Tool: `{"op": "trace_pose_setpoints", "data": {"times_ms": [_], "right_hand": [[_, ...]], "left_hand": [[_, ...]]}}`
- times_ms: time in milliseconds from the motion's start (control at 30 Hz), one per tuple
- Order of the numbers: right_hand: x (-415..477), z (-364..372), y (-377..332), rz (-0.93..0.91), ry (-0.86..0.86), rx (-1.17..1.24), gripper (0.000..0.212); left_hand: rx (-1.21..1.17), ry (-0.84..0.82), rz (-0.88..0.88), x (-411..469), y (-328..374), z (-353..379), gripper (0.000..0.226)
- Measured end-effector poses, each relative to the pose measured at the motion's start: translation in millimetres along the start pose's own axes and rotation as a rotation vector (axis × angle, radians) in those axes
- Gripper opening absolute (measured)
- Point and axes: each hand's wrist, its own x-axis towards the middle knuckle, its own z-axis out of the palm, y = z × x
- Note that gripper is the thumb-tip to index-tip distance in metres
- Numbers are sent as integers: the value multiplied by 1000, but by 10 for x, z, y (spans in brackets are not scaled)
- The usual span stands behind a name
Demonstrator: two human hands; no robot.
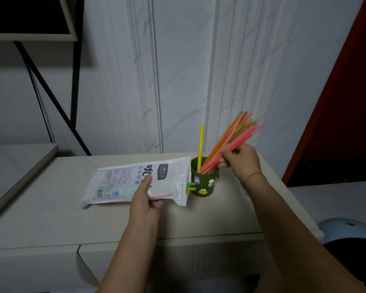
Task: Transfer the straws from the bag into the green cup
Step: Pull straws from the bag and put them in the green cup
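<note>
Many straws (pixel 234 138) in pink, orange and green lean to the right with their lower ends inside the green cup (pixel 203 182), and the right hand (pixel 240 160) grasps the bundle partway up, beside one upright yellow straw (pixel 201 144). The cup stands near the far edge of the desk (pixel 51 225), just beside the mouth of the bag (pixel 123 178). The left hand (pixel 145 199) grips the bag's near edge, thumb on top.

My one head camera looks forward and down, close over the desk (pixel 199 218), facing the wall (pixel 178 70).
</note>
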Motion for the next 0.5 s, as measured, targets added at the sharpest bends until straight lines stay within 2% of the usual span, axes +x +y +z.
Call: {"op": "trace_pose_setpoints", "data": {"times_ms": [167, 433, 500], "right_hand": [[-22, 60, 181, 79, -46, -23, 17], [-198, 9, 300, 187, -88, 111, 24], [-263, -53, 289, 247, -138, 119, 15]], "left_hand": [[-8, -61, -9, -7, -5, 14, 36], [-54, -155, -28, 6, -42, 37, 42], [-61, -170, -24, 8, -43, 39, 43]]}}
